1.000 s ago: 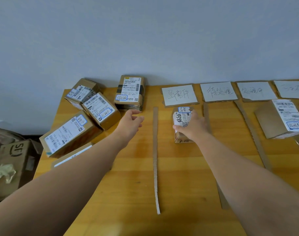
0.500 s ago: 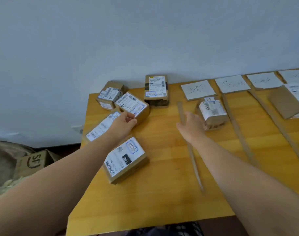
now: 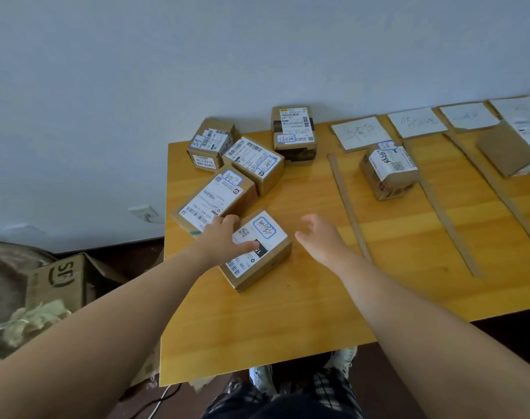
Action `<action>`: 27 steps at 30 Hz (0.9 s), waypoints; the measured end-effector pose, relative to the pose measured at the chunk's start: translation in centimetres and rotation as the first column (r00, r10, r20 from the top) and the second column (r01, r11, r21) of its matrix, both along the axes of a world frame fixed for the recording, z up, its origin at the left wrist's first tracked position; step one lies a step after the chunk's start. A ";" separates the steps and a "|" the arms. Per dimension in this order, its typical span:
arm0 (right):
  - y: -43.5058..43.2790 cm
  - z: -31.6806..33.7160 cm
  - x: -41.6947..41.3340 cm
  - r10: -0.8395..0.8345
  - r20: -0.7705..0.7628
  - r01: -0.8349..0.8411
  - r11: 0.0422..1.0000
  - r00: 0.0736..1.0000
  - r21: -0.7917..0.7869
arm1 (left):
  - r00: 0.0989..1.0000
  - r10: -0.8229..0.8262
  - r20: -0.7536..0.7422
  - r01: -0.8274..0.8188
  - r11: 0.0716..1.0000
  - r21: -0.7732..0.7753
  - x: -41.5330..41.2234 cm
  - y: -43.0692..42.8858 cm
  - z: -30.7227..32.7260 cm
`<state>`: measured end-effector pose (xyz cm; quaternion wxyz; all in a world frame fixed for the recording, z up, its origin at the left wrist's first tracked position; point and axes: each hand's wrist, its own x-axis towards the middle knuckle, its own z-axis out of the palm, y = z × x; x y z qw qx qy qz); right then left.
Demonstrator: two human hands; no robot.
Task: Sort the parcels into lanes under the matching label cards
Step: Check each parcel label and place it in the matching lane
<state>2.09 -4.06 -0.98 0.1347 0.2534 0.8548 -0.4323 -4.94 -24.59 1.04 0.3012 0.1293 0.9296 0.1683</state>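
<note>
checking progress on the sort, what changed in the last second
The right hand let go of the small parcel and drew back toward the nearest parcel, open. The left hand moved onto that parcel and grips it. The small parcel and the label cards stayed put.

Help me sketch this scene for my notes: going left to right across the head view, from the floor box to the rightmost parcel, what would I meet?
SF box → left hand → near parcel → right hand → divider strip → lane parcel → far-right parcel
</note>
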 end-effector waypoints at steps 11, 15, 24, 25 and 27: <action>-0.2 0.0 0.4 0.001 0.029 0.000 0.999 1.000 -0.033 | 0.953 -0.284 -0.104 0.242 0.922 -0.301 1.4 2.5 -0.2; 0.0 -0.1 1.2 -0.007 0.048 0.010 0.999 0.999 -0.050 | 0.950 -0.271 -0.158 0.197 0.907 -0.371 2.4 1.2 -1.1; 2.1 2.2 2.2 -0.097 0.029 0.099 0.987 0.995 -0.124 | 0.909 -0.328 -0.256 0.264 0.930 -0.256 2.3 2.5 1.2; 2.5 3.0 2.1 -0.129 0.004 0.127 0.979 0.992 -0.161 | 0.871 -0.390 -0.298 0.325 0.913 -0.245 1.8 2.9 2.1; 3.2 4.6 1.7 -0.178 -0.054 0.161 0.959 0.983 -0.233 | 0.764 -0.527 -0.372 0.451 0.848 -0.277 0.7 3.8 4.3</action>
